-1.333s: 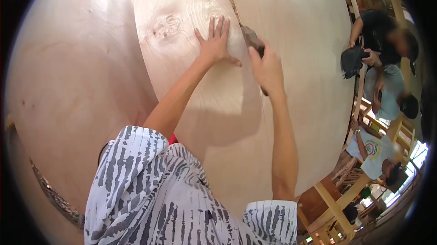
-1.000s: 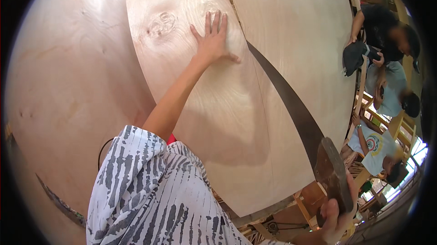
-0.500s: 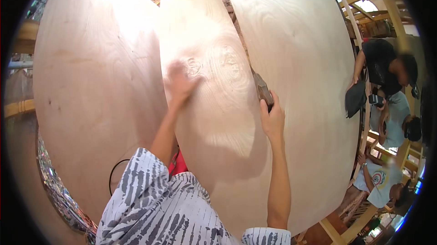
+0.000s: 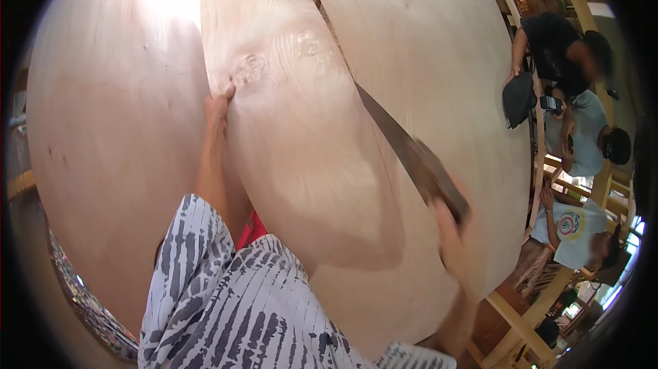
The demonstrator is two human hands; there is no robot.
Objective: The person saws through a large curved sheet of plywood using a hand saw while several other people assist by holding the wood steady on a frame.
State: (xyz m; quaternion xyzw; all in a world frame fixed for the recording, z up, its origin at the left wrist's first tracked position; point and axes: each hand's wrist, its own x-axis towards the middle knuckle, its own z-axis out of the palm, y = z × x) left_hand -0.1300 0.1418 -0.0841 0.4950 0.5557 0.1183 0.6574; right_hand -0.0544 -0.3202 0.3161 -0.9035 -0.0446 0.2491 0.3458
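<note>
My right hand (image 4: 449, 225), blurred by motion, holds a handsaw (image 4: 391, 122) by its dark handle; the long blade runs up-left into the cut between the middle plywood piece (image 4: 295, 136) and the broad sheet (image 4: 445, 60) on the right. My left hand (image 4: 218, 105) grips the left edge of the middle piece, thumb on top near a swirled knot in the grain. Another plywood panel (image 4: 103, 115) lies on the left. Something red (image 4: 251, 230) shows under the middle piece, beside my patterned sleeve.
Three people are at the right edge: one in black (image 4: 558, 54) with a dark bag (image 4: 519, 98), one in grey (image 4: 579, 136) and one in a white shirt (image 4: 572, 239). Timber frames (image 4: 514, 328) stand behind them and below the sheet.
My left hand has moved from lying spread on the middle piece to gripping its left edge. My right hand and saw have swung down, up, and now partway down again along the cut.
</note>
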